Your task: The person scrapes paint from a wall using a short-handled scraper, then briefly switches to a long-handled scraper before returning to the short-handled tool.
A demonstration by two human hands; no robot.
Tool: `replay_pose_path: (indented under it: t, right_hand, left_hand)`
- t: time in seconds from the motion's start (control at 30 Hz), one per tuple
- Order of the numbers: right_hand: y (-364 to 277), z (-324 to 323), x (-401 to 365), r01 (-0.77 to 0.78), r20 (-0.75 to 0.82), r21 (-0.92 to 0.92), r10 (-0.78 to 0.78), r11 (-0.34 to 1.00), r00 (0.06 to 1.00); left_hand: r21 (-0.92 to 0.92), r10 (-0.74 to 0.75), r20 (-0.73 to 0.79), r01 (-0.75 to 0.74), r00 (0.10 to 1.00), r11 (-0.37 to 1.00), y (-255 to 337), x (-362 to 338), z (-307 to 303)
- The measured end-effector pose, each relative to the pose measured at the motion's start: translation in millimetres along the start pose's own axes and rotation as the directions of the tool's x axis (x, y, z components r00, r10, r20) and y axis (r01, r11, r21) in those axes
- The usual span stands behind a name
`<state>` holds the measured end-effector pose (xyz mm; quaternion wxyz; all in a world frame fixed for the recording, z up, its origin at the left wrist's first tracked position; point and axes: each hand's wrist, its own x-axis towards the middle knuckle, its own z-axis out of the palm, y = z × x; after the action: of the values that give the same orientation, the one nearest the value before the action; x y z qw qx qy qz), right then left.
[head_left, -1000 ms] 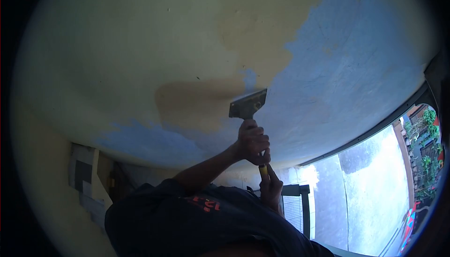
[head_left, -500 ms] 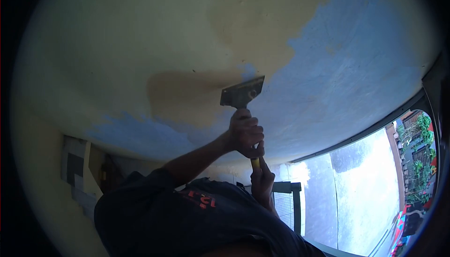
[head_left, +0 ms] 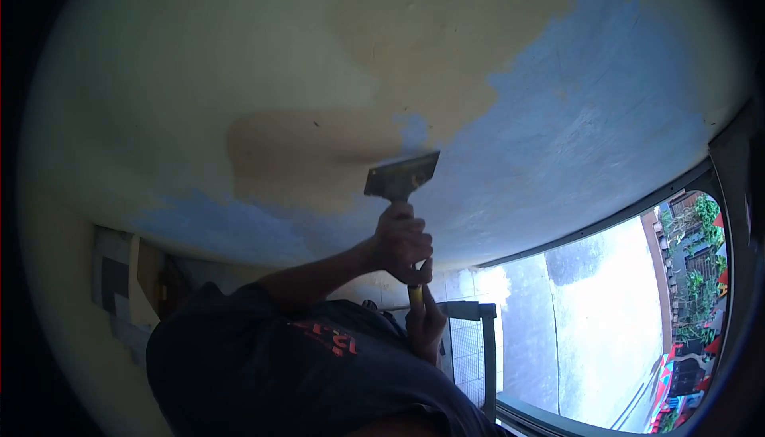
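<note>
A wide-bladed scraper (head_left: 400, 176) lies against or close to the painted wall, its flat metal blade tilted up toward the right. My left hand (head_left: 402, 242) wraps around its handle just below the blade. Farther down, my right hand (head_left: 425, 325) closes around the lower end, where a yellow part of the handle shows between the two hands. Above and left of the blade is a brownish, damp-looking patch (head_left: 279, 154). Blue areas (head_left: 558, 134) spread right of the blade, with a small blue spot just above it. Whether the blade's whole edge touches the wall cannot be made out.
To the right, a dark-framed opening (head_left: 594, 242) looks onto bright paved ground, with plants (head_left: 701, 278) beyond. A dark metal frame with mesh (head_left: 470, 341) stands beside my right hand. At left are a pale panel (head_left: 142, 286) and grey surfaces.
The scraper and both hands have shifted down and slightly left in view, showing more of the small blue spot above the blade. My view has shifted a little too. Both grips stay the same.
</note>
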<state>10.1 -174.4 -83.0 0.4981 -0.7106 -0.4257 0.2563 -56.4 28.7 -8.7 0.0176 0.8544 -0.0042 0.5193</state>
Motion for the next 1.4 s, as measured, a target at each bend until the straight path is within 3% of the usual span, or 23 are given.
replay_pose_path:
  t: [0.13, 0.23, 0.33, 0.5, 0.67, 0.8, 0.87, 0.93, 1.0, 1.13, 1.2, 1.33, 1.4]
  right_hand:
    - [-11, 15, 3, -0.052, -0.047, 0.076, 0.056, 0.996, 0.997]
    - [-27, 16, 1, -0.164, 0.052, 0.207, 0.157, 0.964, 0.986]
    - [-17, 16, -4, -0.064, 0.03, 0.08, 0.062, 0.995, 0.998]
    - [-45, 11, 3, -0.132, 0.071, 0.164, 0.122, 0.978, 0.99]
    - [-34, 15, 6, -0.037, 0.026, 0.207, 0.032, 0.978, 0.999]
    - [-45, 11, 10, -0.169, 0.152, 0.227, 0.137, 0.959, 0.979]
    - [-38, 12, 6, -0.054, 0.098, 0.218, 0.033, 0.974, 0.995]
    - [-30, 12, 7, -0.046, 0.081, 0.219, 0.029, 0.975, 0.996]
    - [-30, 9, 5, -0.173, 0.148, 0.177, 0.147, 0.969, 0.978]
    - [-52, 13, 16, -0.11, 0.149, 0.278, 0.07, 0.954, 0.986]
    - [-40, 14, 4, -0.079, 0.144, 0.268, 0.041, 0.96, 0.989]
    - [-34, 16, 5, -0.132, 0.132, 0.25, 0.102, 0.959, 0.986]
    - [-57, 11, 14, -0.175, 0.202, 0.229, 0.129, 0.958, 0.971]
  left_hand:
    - [-0.041, -0.013, 0.046, 0.015, 0.999, 0.999, -6, -5, 1]
    - [-0.021, 0.025, 0.066, -0.024, 0.997, 0.999, -8, -6, -2]
    - [-0.012, -0.003, 0.055, 0.003, 0.998, 1.0, -5, -11, -5]
    - [-0.023, 0.019, 0.066, -0.018, 0.998, 1.0, -8, 2, -17]
    - [-0.009, 0.009, 0.048, -0.008, 0.999, 1.0, -11, 0, -14]
    - [-0.003, 0.027, 0.072, -0.027, 0.997, 1.0, -10, 10, -28]
    - [0.021, 0.052, 0.068, -0.054, 0.996, 0.998, -14, 10, -28]
    - [0.001, -0.001, 0.066, 0.0, 0.998, 1.0, -6, -2, -20]
    - [0.0, -0.003, 0.079, 0.003, 0.997, 1.0, -8, 2, -22]
    - [0.035, 0.045, 0.04, -0.046, 0.998, 0.998, -12, 15, -32]
    - [0.013, 0.021, 0.096, -0.022, 0.995, 1.0, -9, 11, -36]
    - [0.012, 0.013, 0.093, -0.014, 0.996, 1.0, -8, 2, -30]
    - [0.016, 0.006, 0.094, -0.007, 0.996, 1.0, -11, 10, -37]
